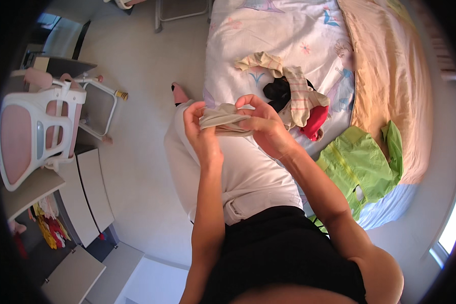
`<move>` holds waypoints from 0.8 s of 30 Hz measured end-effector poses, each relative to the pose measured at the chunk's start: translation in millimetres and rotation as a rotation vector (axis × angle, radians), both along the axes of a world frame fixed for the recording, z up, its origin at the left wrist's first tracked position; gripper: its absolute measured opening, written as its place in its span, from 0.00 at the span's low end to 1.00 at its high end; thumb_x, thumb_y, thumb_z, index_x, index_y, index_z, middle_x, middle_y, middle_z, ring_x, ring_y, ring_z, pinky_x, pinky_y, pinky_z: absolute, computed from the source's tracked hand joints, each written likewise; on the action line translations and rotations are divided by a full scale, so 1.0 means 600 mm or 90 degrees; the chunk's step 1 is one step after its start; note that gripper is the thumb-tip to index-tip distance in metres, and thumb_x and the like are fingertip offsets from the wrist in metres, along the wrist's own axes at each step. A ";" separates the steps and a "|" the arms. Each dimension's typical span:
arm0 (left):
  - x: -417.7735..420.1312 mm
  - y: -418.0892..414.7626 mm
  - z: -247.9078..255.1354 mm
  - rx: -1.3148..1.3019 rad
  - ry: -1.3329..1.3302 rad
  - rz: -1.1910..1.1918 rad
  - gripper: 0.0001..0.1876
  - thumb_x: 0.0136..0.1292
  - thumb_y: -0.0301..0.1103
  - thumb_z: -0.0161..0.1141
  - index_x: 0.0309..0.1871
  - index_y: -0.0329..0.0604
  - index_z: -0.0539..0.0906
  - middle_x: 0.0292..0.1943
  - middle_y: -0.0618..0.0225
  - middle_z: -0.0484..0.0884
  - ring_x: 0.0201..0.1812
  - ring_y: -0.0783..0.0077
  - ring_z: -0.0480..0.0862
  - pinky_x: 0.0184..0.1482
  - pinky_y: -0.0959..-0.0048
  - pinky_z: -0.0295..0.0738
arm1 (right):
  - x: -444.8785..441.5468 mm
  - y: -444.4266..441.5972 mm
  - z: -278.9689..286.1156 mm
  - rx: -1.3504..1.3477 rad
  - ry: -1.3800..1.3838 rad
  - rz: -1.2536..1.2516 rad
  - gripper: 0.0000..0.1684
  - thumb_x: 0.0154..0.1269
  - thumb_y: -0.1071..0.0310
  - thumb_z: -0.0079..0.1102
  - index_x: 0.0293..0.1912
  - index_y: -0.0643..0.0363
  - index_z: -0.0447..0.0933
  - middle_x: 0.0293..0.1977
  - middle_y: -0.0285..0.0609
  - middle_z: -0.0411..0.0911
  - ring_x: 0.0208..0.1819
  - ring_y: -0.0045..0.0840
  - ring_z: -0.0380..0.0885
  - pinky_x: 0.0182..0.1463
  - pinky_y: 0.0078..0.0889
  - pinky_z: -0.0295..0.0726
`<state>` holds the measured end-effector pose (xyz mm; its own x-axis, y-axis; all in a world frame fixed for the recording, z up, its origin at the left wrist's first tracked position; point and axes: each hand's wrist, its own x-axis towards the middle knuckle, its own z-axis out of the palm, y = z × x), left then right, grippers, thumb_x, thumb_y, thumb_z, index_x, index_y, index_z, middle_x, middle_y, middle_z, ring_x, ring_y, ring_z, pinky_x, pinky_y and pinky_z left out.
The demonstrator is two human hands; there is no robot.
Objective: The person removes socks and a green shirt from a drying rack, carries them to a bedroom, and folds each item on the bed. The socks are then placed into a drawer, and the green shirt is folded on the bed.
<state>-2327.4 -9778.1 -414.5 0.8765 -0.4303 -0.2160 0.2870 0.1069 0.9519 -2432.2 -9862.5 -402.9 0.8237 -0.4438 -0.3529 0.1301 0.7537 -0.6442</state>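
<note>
Above my lap, my left hand [203,133] and my right hand [264,123] both grip a bunched pale beige cloth item [228,119], perhaps a sock; its exact kind is not clear. My left fingers pinch its left end, and my right thumb and fingers hold the other end. Beyond my right hand, on the bed, lies a loose pile: cream striped socks [299,95], black cloth [279,91] and a red cloth item [314,123]. One more striped sock [260,62] stretches to the pile's upper left.
A printed white bedsheet [239,41] covers the bed, with an orange-tan cover [387,87] and a green jacket [359,163] at right. At left stand a pink and white chair [41,129] and a cabinet [95,193] holding hanging clothes [51,228].
</note>
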 end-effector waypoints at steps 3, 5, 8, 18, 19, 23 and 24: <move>0.005 0.014 -0.004 -0.001 0.191 -0.034 0.15 0.56 0.18 0.52 0.47 0.42 0.74 0.34 0.71 0.75 0.39 0.76 0.77 0.43 0.75 0.74 | 0.013 0.007 -0.001 -0.279 0.164 0.029 0.20 0.48 0.77 0.59 0.42 0.60 0.64 0.32 0.40 0.77 0.36 0.21 0.74 0.51 0.23 0.66; -0.003 0.014 0.002 -0.061 0.194 -0.085 0.16 0.57 0.19 0.53 0.49 0.40 0.71 0.35 0.70 0.76 0.42 0.76 0.77 0.48 0.75 0.71 | 0.020 0.004 -0.007 -0.601 0.346 -0.036 0.24 0.42 0.75 0.65 0.40 0.58 0.64 0.23 0.38 0.72 0.27 0.24 0.69 0.45 0.26 0.62; -0.008 0.018 0.000 -0.141 0.146 -0.192 0.17 0.57 0.21 0.54 0.50 0.40 0.69 0.35 0.71 0.76 0.40 0.78 0.76 0.51 0.76 0.69 | 0.029 -0.001 -0.014 -0.875 0.457 -0.136 0.26 0.37 0.76 0.66 0.39 0.56 0.65 0.18 0.37 0.67 0.23 0.30 0.63 0.40 0.29 0.55; 0.020 0.008 0.018 0.103 -0.089 -0.225 0.16 0.56 0.17 0.56 0.46 0.40 0.68 0.28 0.74 0.70 0.34 0.81 0.73 0.39 0.81 0.71 | 0.056 0.008 -0.023 -0.784 0.324 -0.209 0.22 0.40 0.79 0.61 0.42 0.60 0.73 0.26 0.41 0.77 0.28 0.35 0.75 0.43 0.36 0.63; 0.024 0.002 0.013 0.151 -0.105 -0.168 0.16 0.55 0.16 0.56 0.45 0.40 0.68 0.26 0.75 0.69 0.32 0.81 0.73 0.37 0.82 0.70 | 0.061 0.013 -0.019 -0.692 0.289 -0.178 0.22 0.41 0.80 0.60 0.41 0.61 0.73 0.29 0.43 0.79 0.29 0.34 0.76 0.42 0.35 0.65; 0.032 0.002 -0.019 0.360 -0.485 -0.061 0.15 0.51 0.13 0.54 0.40 0.41 0.69 0.23 0.75 0.65 0.27 0.77 0.68 0.38 0.74 0.73 | 0.057 0.017 0.011 -0.259 0.073 -0.100 0.20 0.47 0.88 0.48 0.43 0.68 0.73 0.32 0.44 0.80 0.33 0.22 0.77 0.35 0.20 0.73; 0.036 0.004 -0.011 0.351 -0.435 -0.065 0.14 0.53 0.15 0.53 0.43 0.40 0.71 0.26 0.74 0.71 0.30 0.73 0.73 0.42 0.70 0.74 | 0.051 0.011 0.012 -0.264 0.032 -0.048 0.16 0.52 0.84 0.52 0.44 0.68 0.73 0.32 0.43 0.80 0.33 0.19 0.76 0.36 0.21 0.72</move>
<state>-2306.0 -9775.7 -421.4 0.8525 -0.5031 0.1418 -0.3812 -0.4130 0.8271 -2401.4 -9855.9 -395.6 0.7696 -0.6152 -0.1711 0.1355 0.4191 -0.8978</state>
